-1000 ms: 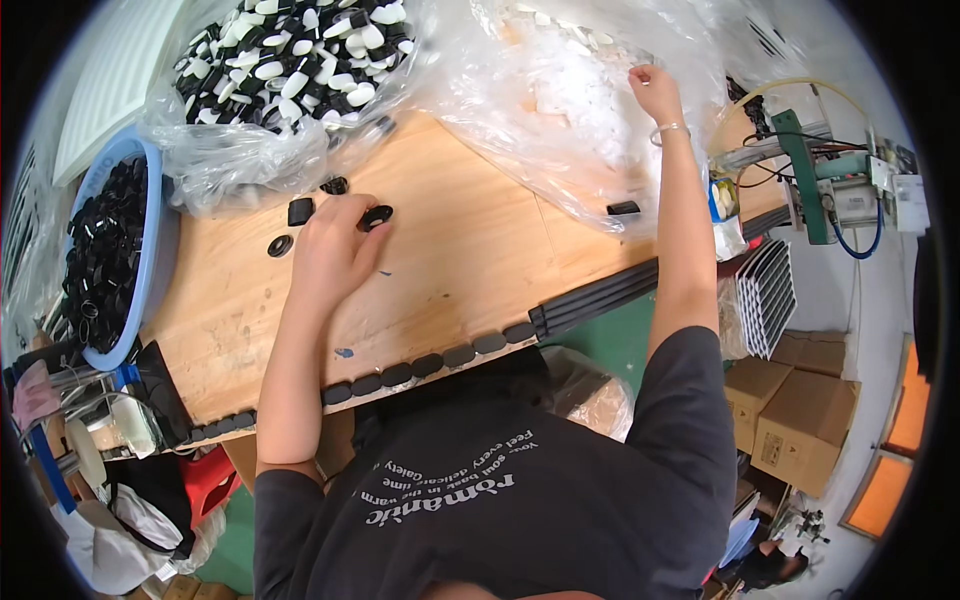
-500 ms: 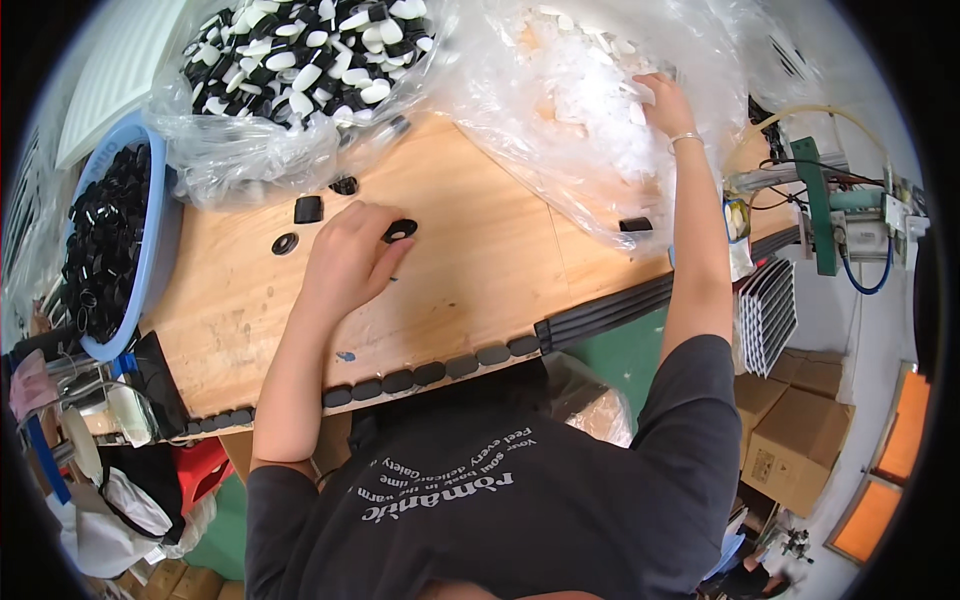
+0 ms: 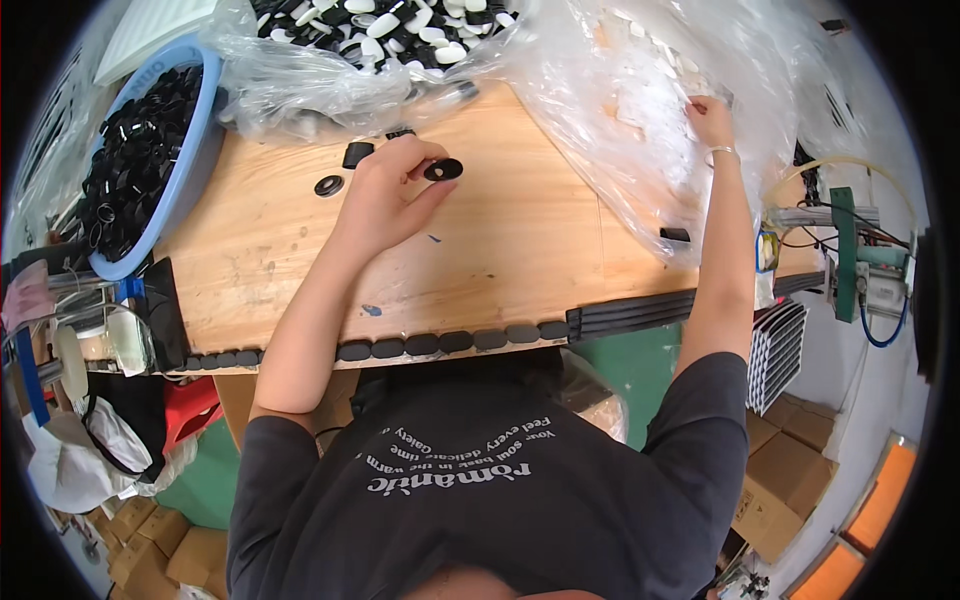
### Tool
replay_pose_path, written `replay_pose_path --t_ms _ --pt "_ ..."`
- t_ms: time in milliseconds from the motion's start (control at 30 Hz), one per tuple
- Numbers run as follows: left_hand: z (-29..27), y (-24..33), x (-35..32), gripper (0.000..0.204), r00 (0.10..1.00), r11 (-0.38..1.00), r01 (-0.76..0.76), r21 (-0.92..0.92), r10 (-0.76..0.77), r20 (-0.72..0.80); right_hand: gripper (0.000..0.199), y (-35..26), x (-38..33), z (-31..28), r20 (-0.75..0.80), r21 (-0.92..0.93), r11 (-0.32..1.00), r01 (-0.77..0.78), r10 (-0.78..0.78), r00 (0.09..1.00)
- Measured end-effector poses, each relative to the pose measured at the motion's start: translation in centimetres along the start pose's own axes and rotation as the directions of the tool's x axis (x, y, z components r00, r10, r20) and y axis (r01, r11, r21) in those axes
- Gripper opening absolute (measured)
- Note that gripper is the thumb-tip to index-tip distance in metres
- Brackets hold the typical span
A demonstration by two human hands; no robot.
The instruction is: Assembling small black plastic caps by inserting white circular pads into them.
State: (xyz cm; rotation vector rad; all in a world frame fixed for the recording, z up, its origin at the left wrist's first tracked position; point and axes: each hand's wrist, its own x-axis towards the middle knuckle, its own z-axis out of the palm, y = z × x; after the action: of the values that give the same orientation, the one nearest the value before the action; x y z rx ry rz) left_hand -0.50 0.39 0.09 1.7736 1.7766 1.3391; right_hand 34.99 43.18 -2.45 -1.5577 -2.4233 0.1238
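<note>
My left hand [image 3: 393, 190] is over the wooden table, thumb and fingers closed on a black oval cap [image 3: 443, 170] with a pale spot on its face. Beside that hand lie a short black cylindrical piece [image 3: 357, 155] and a round black ring-like piece [image 3: 328, 186]. Another dark piece [image 3: 400, 133] shows just behind the fingers. At the far right, my right hand [image 3: 712, 122] reaches into a clear plastic bag [image 3: 560, 110], over a heap of small white translucent pieces [image 3: 650, 110]. Its fingers are pinched together; whatever is between them is too small to make out.
A blue tub [image 3: 205, 135] of black parts stands at the left. Behind, a plastic bag holds black-and-white caps [image 3: 380, 35]. Another black piece [image 3: 675, 234] lies near the right bag's edge. Dark padding [image 3: 420, 345] lines the table's front edge. A green-framed device [image 3: 845, 240] stands right.
The whole view has shifted, with the table sitting higher and further right. My left hand has turned the black cap's face up more plainly. My right hand stays over the white pieces.
</note>
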Motion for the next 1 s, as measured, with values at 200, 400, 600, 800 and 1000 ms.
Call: replay_pose_path --t_ms 200,400,600,800,1000 --pt "-0.1 -0.2 -0.1 0.027 0.991 0.982 0.065 -0.179 -0.084 -0.101 0.024 -12.9 -5.5 -5.1 -0.448 0.288 0.949 0.127 0.016 0.894" --pt "0.1 -0.6 -0.4 0.028 0.983 0.975 0.051 -0.217 -0.088 -0.161 0.02 -29.4 -17.1 -3.8 -0.246 0.639 0.458 0.618 -0.64 0.728" --pt "0.2 -0.6 -0.2 0.028 0.977 0.979 0.056 -0.195 -0.094 -0.193 0.024 -32.3 -19.6 -2.9 -0.363 0.488 0.469 0.736 -0.658 0.66" --pt "0.0 -0.4 -0.3 0.028 0.976 0.987 0.059 -0.15 -0.089 -0.198 0.025 -32.9 -20.2 -1.9 -0.318 0.646 0.403 0.648 -0.63 0.709" --pt "-0.1 -0.1 -0.3 0.029 0.984 0.99 0.034 -0.134 -0.057 -0.169 0.022 -32.8 -20.5 -1.7 -0.26 0.68 0.408 0.61 -0.644 0.72"
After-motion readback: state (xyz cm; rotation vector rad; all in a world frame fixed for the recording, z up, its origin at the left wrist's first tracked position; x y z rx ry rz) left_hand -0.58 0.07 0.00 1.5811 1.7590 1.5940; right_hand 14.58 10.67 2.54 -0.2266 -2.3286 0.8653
